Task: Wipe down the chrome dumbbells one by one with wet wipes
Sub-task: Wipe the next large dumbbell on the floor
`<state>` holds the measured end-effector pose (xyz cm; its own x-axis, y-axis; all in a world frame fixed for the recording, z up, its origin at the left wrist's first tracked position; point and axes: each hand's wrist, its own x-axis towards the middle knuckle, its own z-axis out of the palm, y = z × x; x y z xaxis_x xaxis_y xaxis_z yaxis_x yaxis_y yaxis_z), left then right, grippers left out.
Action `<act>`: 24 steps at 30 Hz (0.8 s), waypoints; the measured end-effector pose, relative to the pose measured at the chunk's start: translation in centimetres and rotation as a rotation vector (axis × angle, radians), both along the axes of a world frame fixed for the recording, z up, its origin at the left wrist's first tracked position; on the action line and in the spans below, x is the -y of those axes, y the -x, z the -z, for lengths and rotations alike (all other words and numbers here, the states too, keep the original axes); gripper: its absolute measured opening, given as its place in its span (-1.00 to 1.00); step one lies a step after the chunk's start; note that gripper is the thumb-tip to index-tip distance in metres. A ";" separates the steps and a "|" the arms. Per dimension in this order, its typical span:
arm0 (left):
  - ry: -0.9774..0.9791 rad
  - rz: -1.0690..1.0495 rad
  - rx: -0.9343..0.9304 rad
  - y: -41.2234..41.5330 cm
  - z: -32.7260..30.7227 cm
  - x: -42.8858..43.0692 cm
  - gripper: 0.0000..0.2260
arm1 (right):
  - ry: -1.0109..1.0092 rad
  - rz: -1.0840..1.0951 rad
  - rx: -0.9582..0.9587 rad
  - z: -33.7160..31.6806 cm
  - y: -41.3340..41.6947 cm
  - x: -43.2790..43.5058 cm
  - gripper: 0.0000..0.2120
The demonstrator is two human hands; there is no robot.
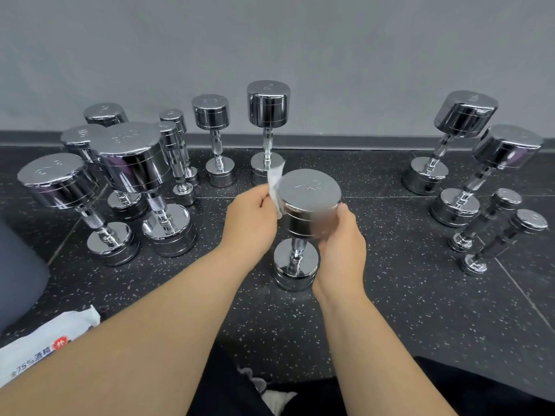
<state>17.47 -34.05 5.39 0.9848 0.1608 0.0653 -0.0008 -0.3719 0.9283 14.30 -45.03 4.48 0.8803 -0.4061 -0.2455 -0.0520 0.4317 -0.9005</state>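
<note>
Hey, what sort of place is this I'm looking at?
Most likely a gym's free-weights corner: many chrome dumbbells stand on end on speckled black flooring, the sort gyms lay under weights, beside a plain grey wall.

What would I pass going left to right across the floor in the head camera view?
Pack of wipes, left cluster of dumbbells, left hand pinching a wipe, dumbbell being wiped, right hand gripping it, right group of dumbbells.
</note>
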 end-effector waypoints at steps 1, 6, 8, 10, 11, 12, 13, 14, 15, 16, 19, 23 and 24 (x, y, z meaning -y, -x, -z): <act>0.006 -0.008 0.026 0.0 -0.2 0.1 -0.69 | -0.003 0.009 -0.007 0.0 -0.1 0.0 -0.74; -0.204 0.004 -0.020 1.0 1.0 -0.5 -0.74 | 0.000 0.001 -0.037 0.0 -0.2 0.0 -0.71; -0.185 0.008 0.011 1.3 0.5 -0.3 -0.74 | -0.025 -0.001 -0.043 0.0 -0.2 0.0 -0.71; -0.070 0.008 0.018 0.5 -0.7 -0.2 -0.76 | -0.039 -0.008 -0.031 -0.4 -0.4 0.3 -0.73; -0.018 0.007 -0.006 -0.2 -1.3 -0.3 -0.77 | -0.039 -0.022 -0.026 -0.8 -0.7 0.5 -0.74; 0.024 0.013 -0.043 -0.9 -1.8 -0.5 -0.78 | -0.040 -0.038 -0.026 -1.3 -1.0 0.8 -0.75; 0.062 0.034 -0.086 -1.6 -2.2 -0.7 -0.79 | -0.038 -0.060 -0.034 -1.9 -1.5 1.2 -0.77; 0.105 0.063 -0.130 -2.1 -2.4 -0.8 -0.80 | -0.029 -0.089 -0.046 -2.5 -2.2 1.8 -0.79; 0.153 0.092 -0.172 -2.5 -2.6 -0.8 -0.81 | -0.015 -0.133 -0.058 -3.0 -2.9 2.3 -0.78; 0.205 0.122 -0.211 -2.7 -2.7 -0.7 -0.82 | 0.004 -0.190 -0.069 -3.7 -3.6 2.7 -0.76; 0.301 0.172 -0.267 -3.1 -2.4 -0.5 -0.83 | 0.153 -0.342 -0.119 -4.6 -6.3 3.6 -0.70; 0.407 0.187 -0.255 -3.7 -2.3 -0.3 -0.81 | 0.209 -0.502 -0.142 -5.6 -9.3 3.6 -0.79; 0.413 0.183 -0.247 -3.6 -2.3 -0.4 -0.81 | 0.206 -0.552 -0.156 -6.0 -9.7 3.5 -0.77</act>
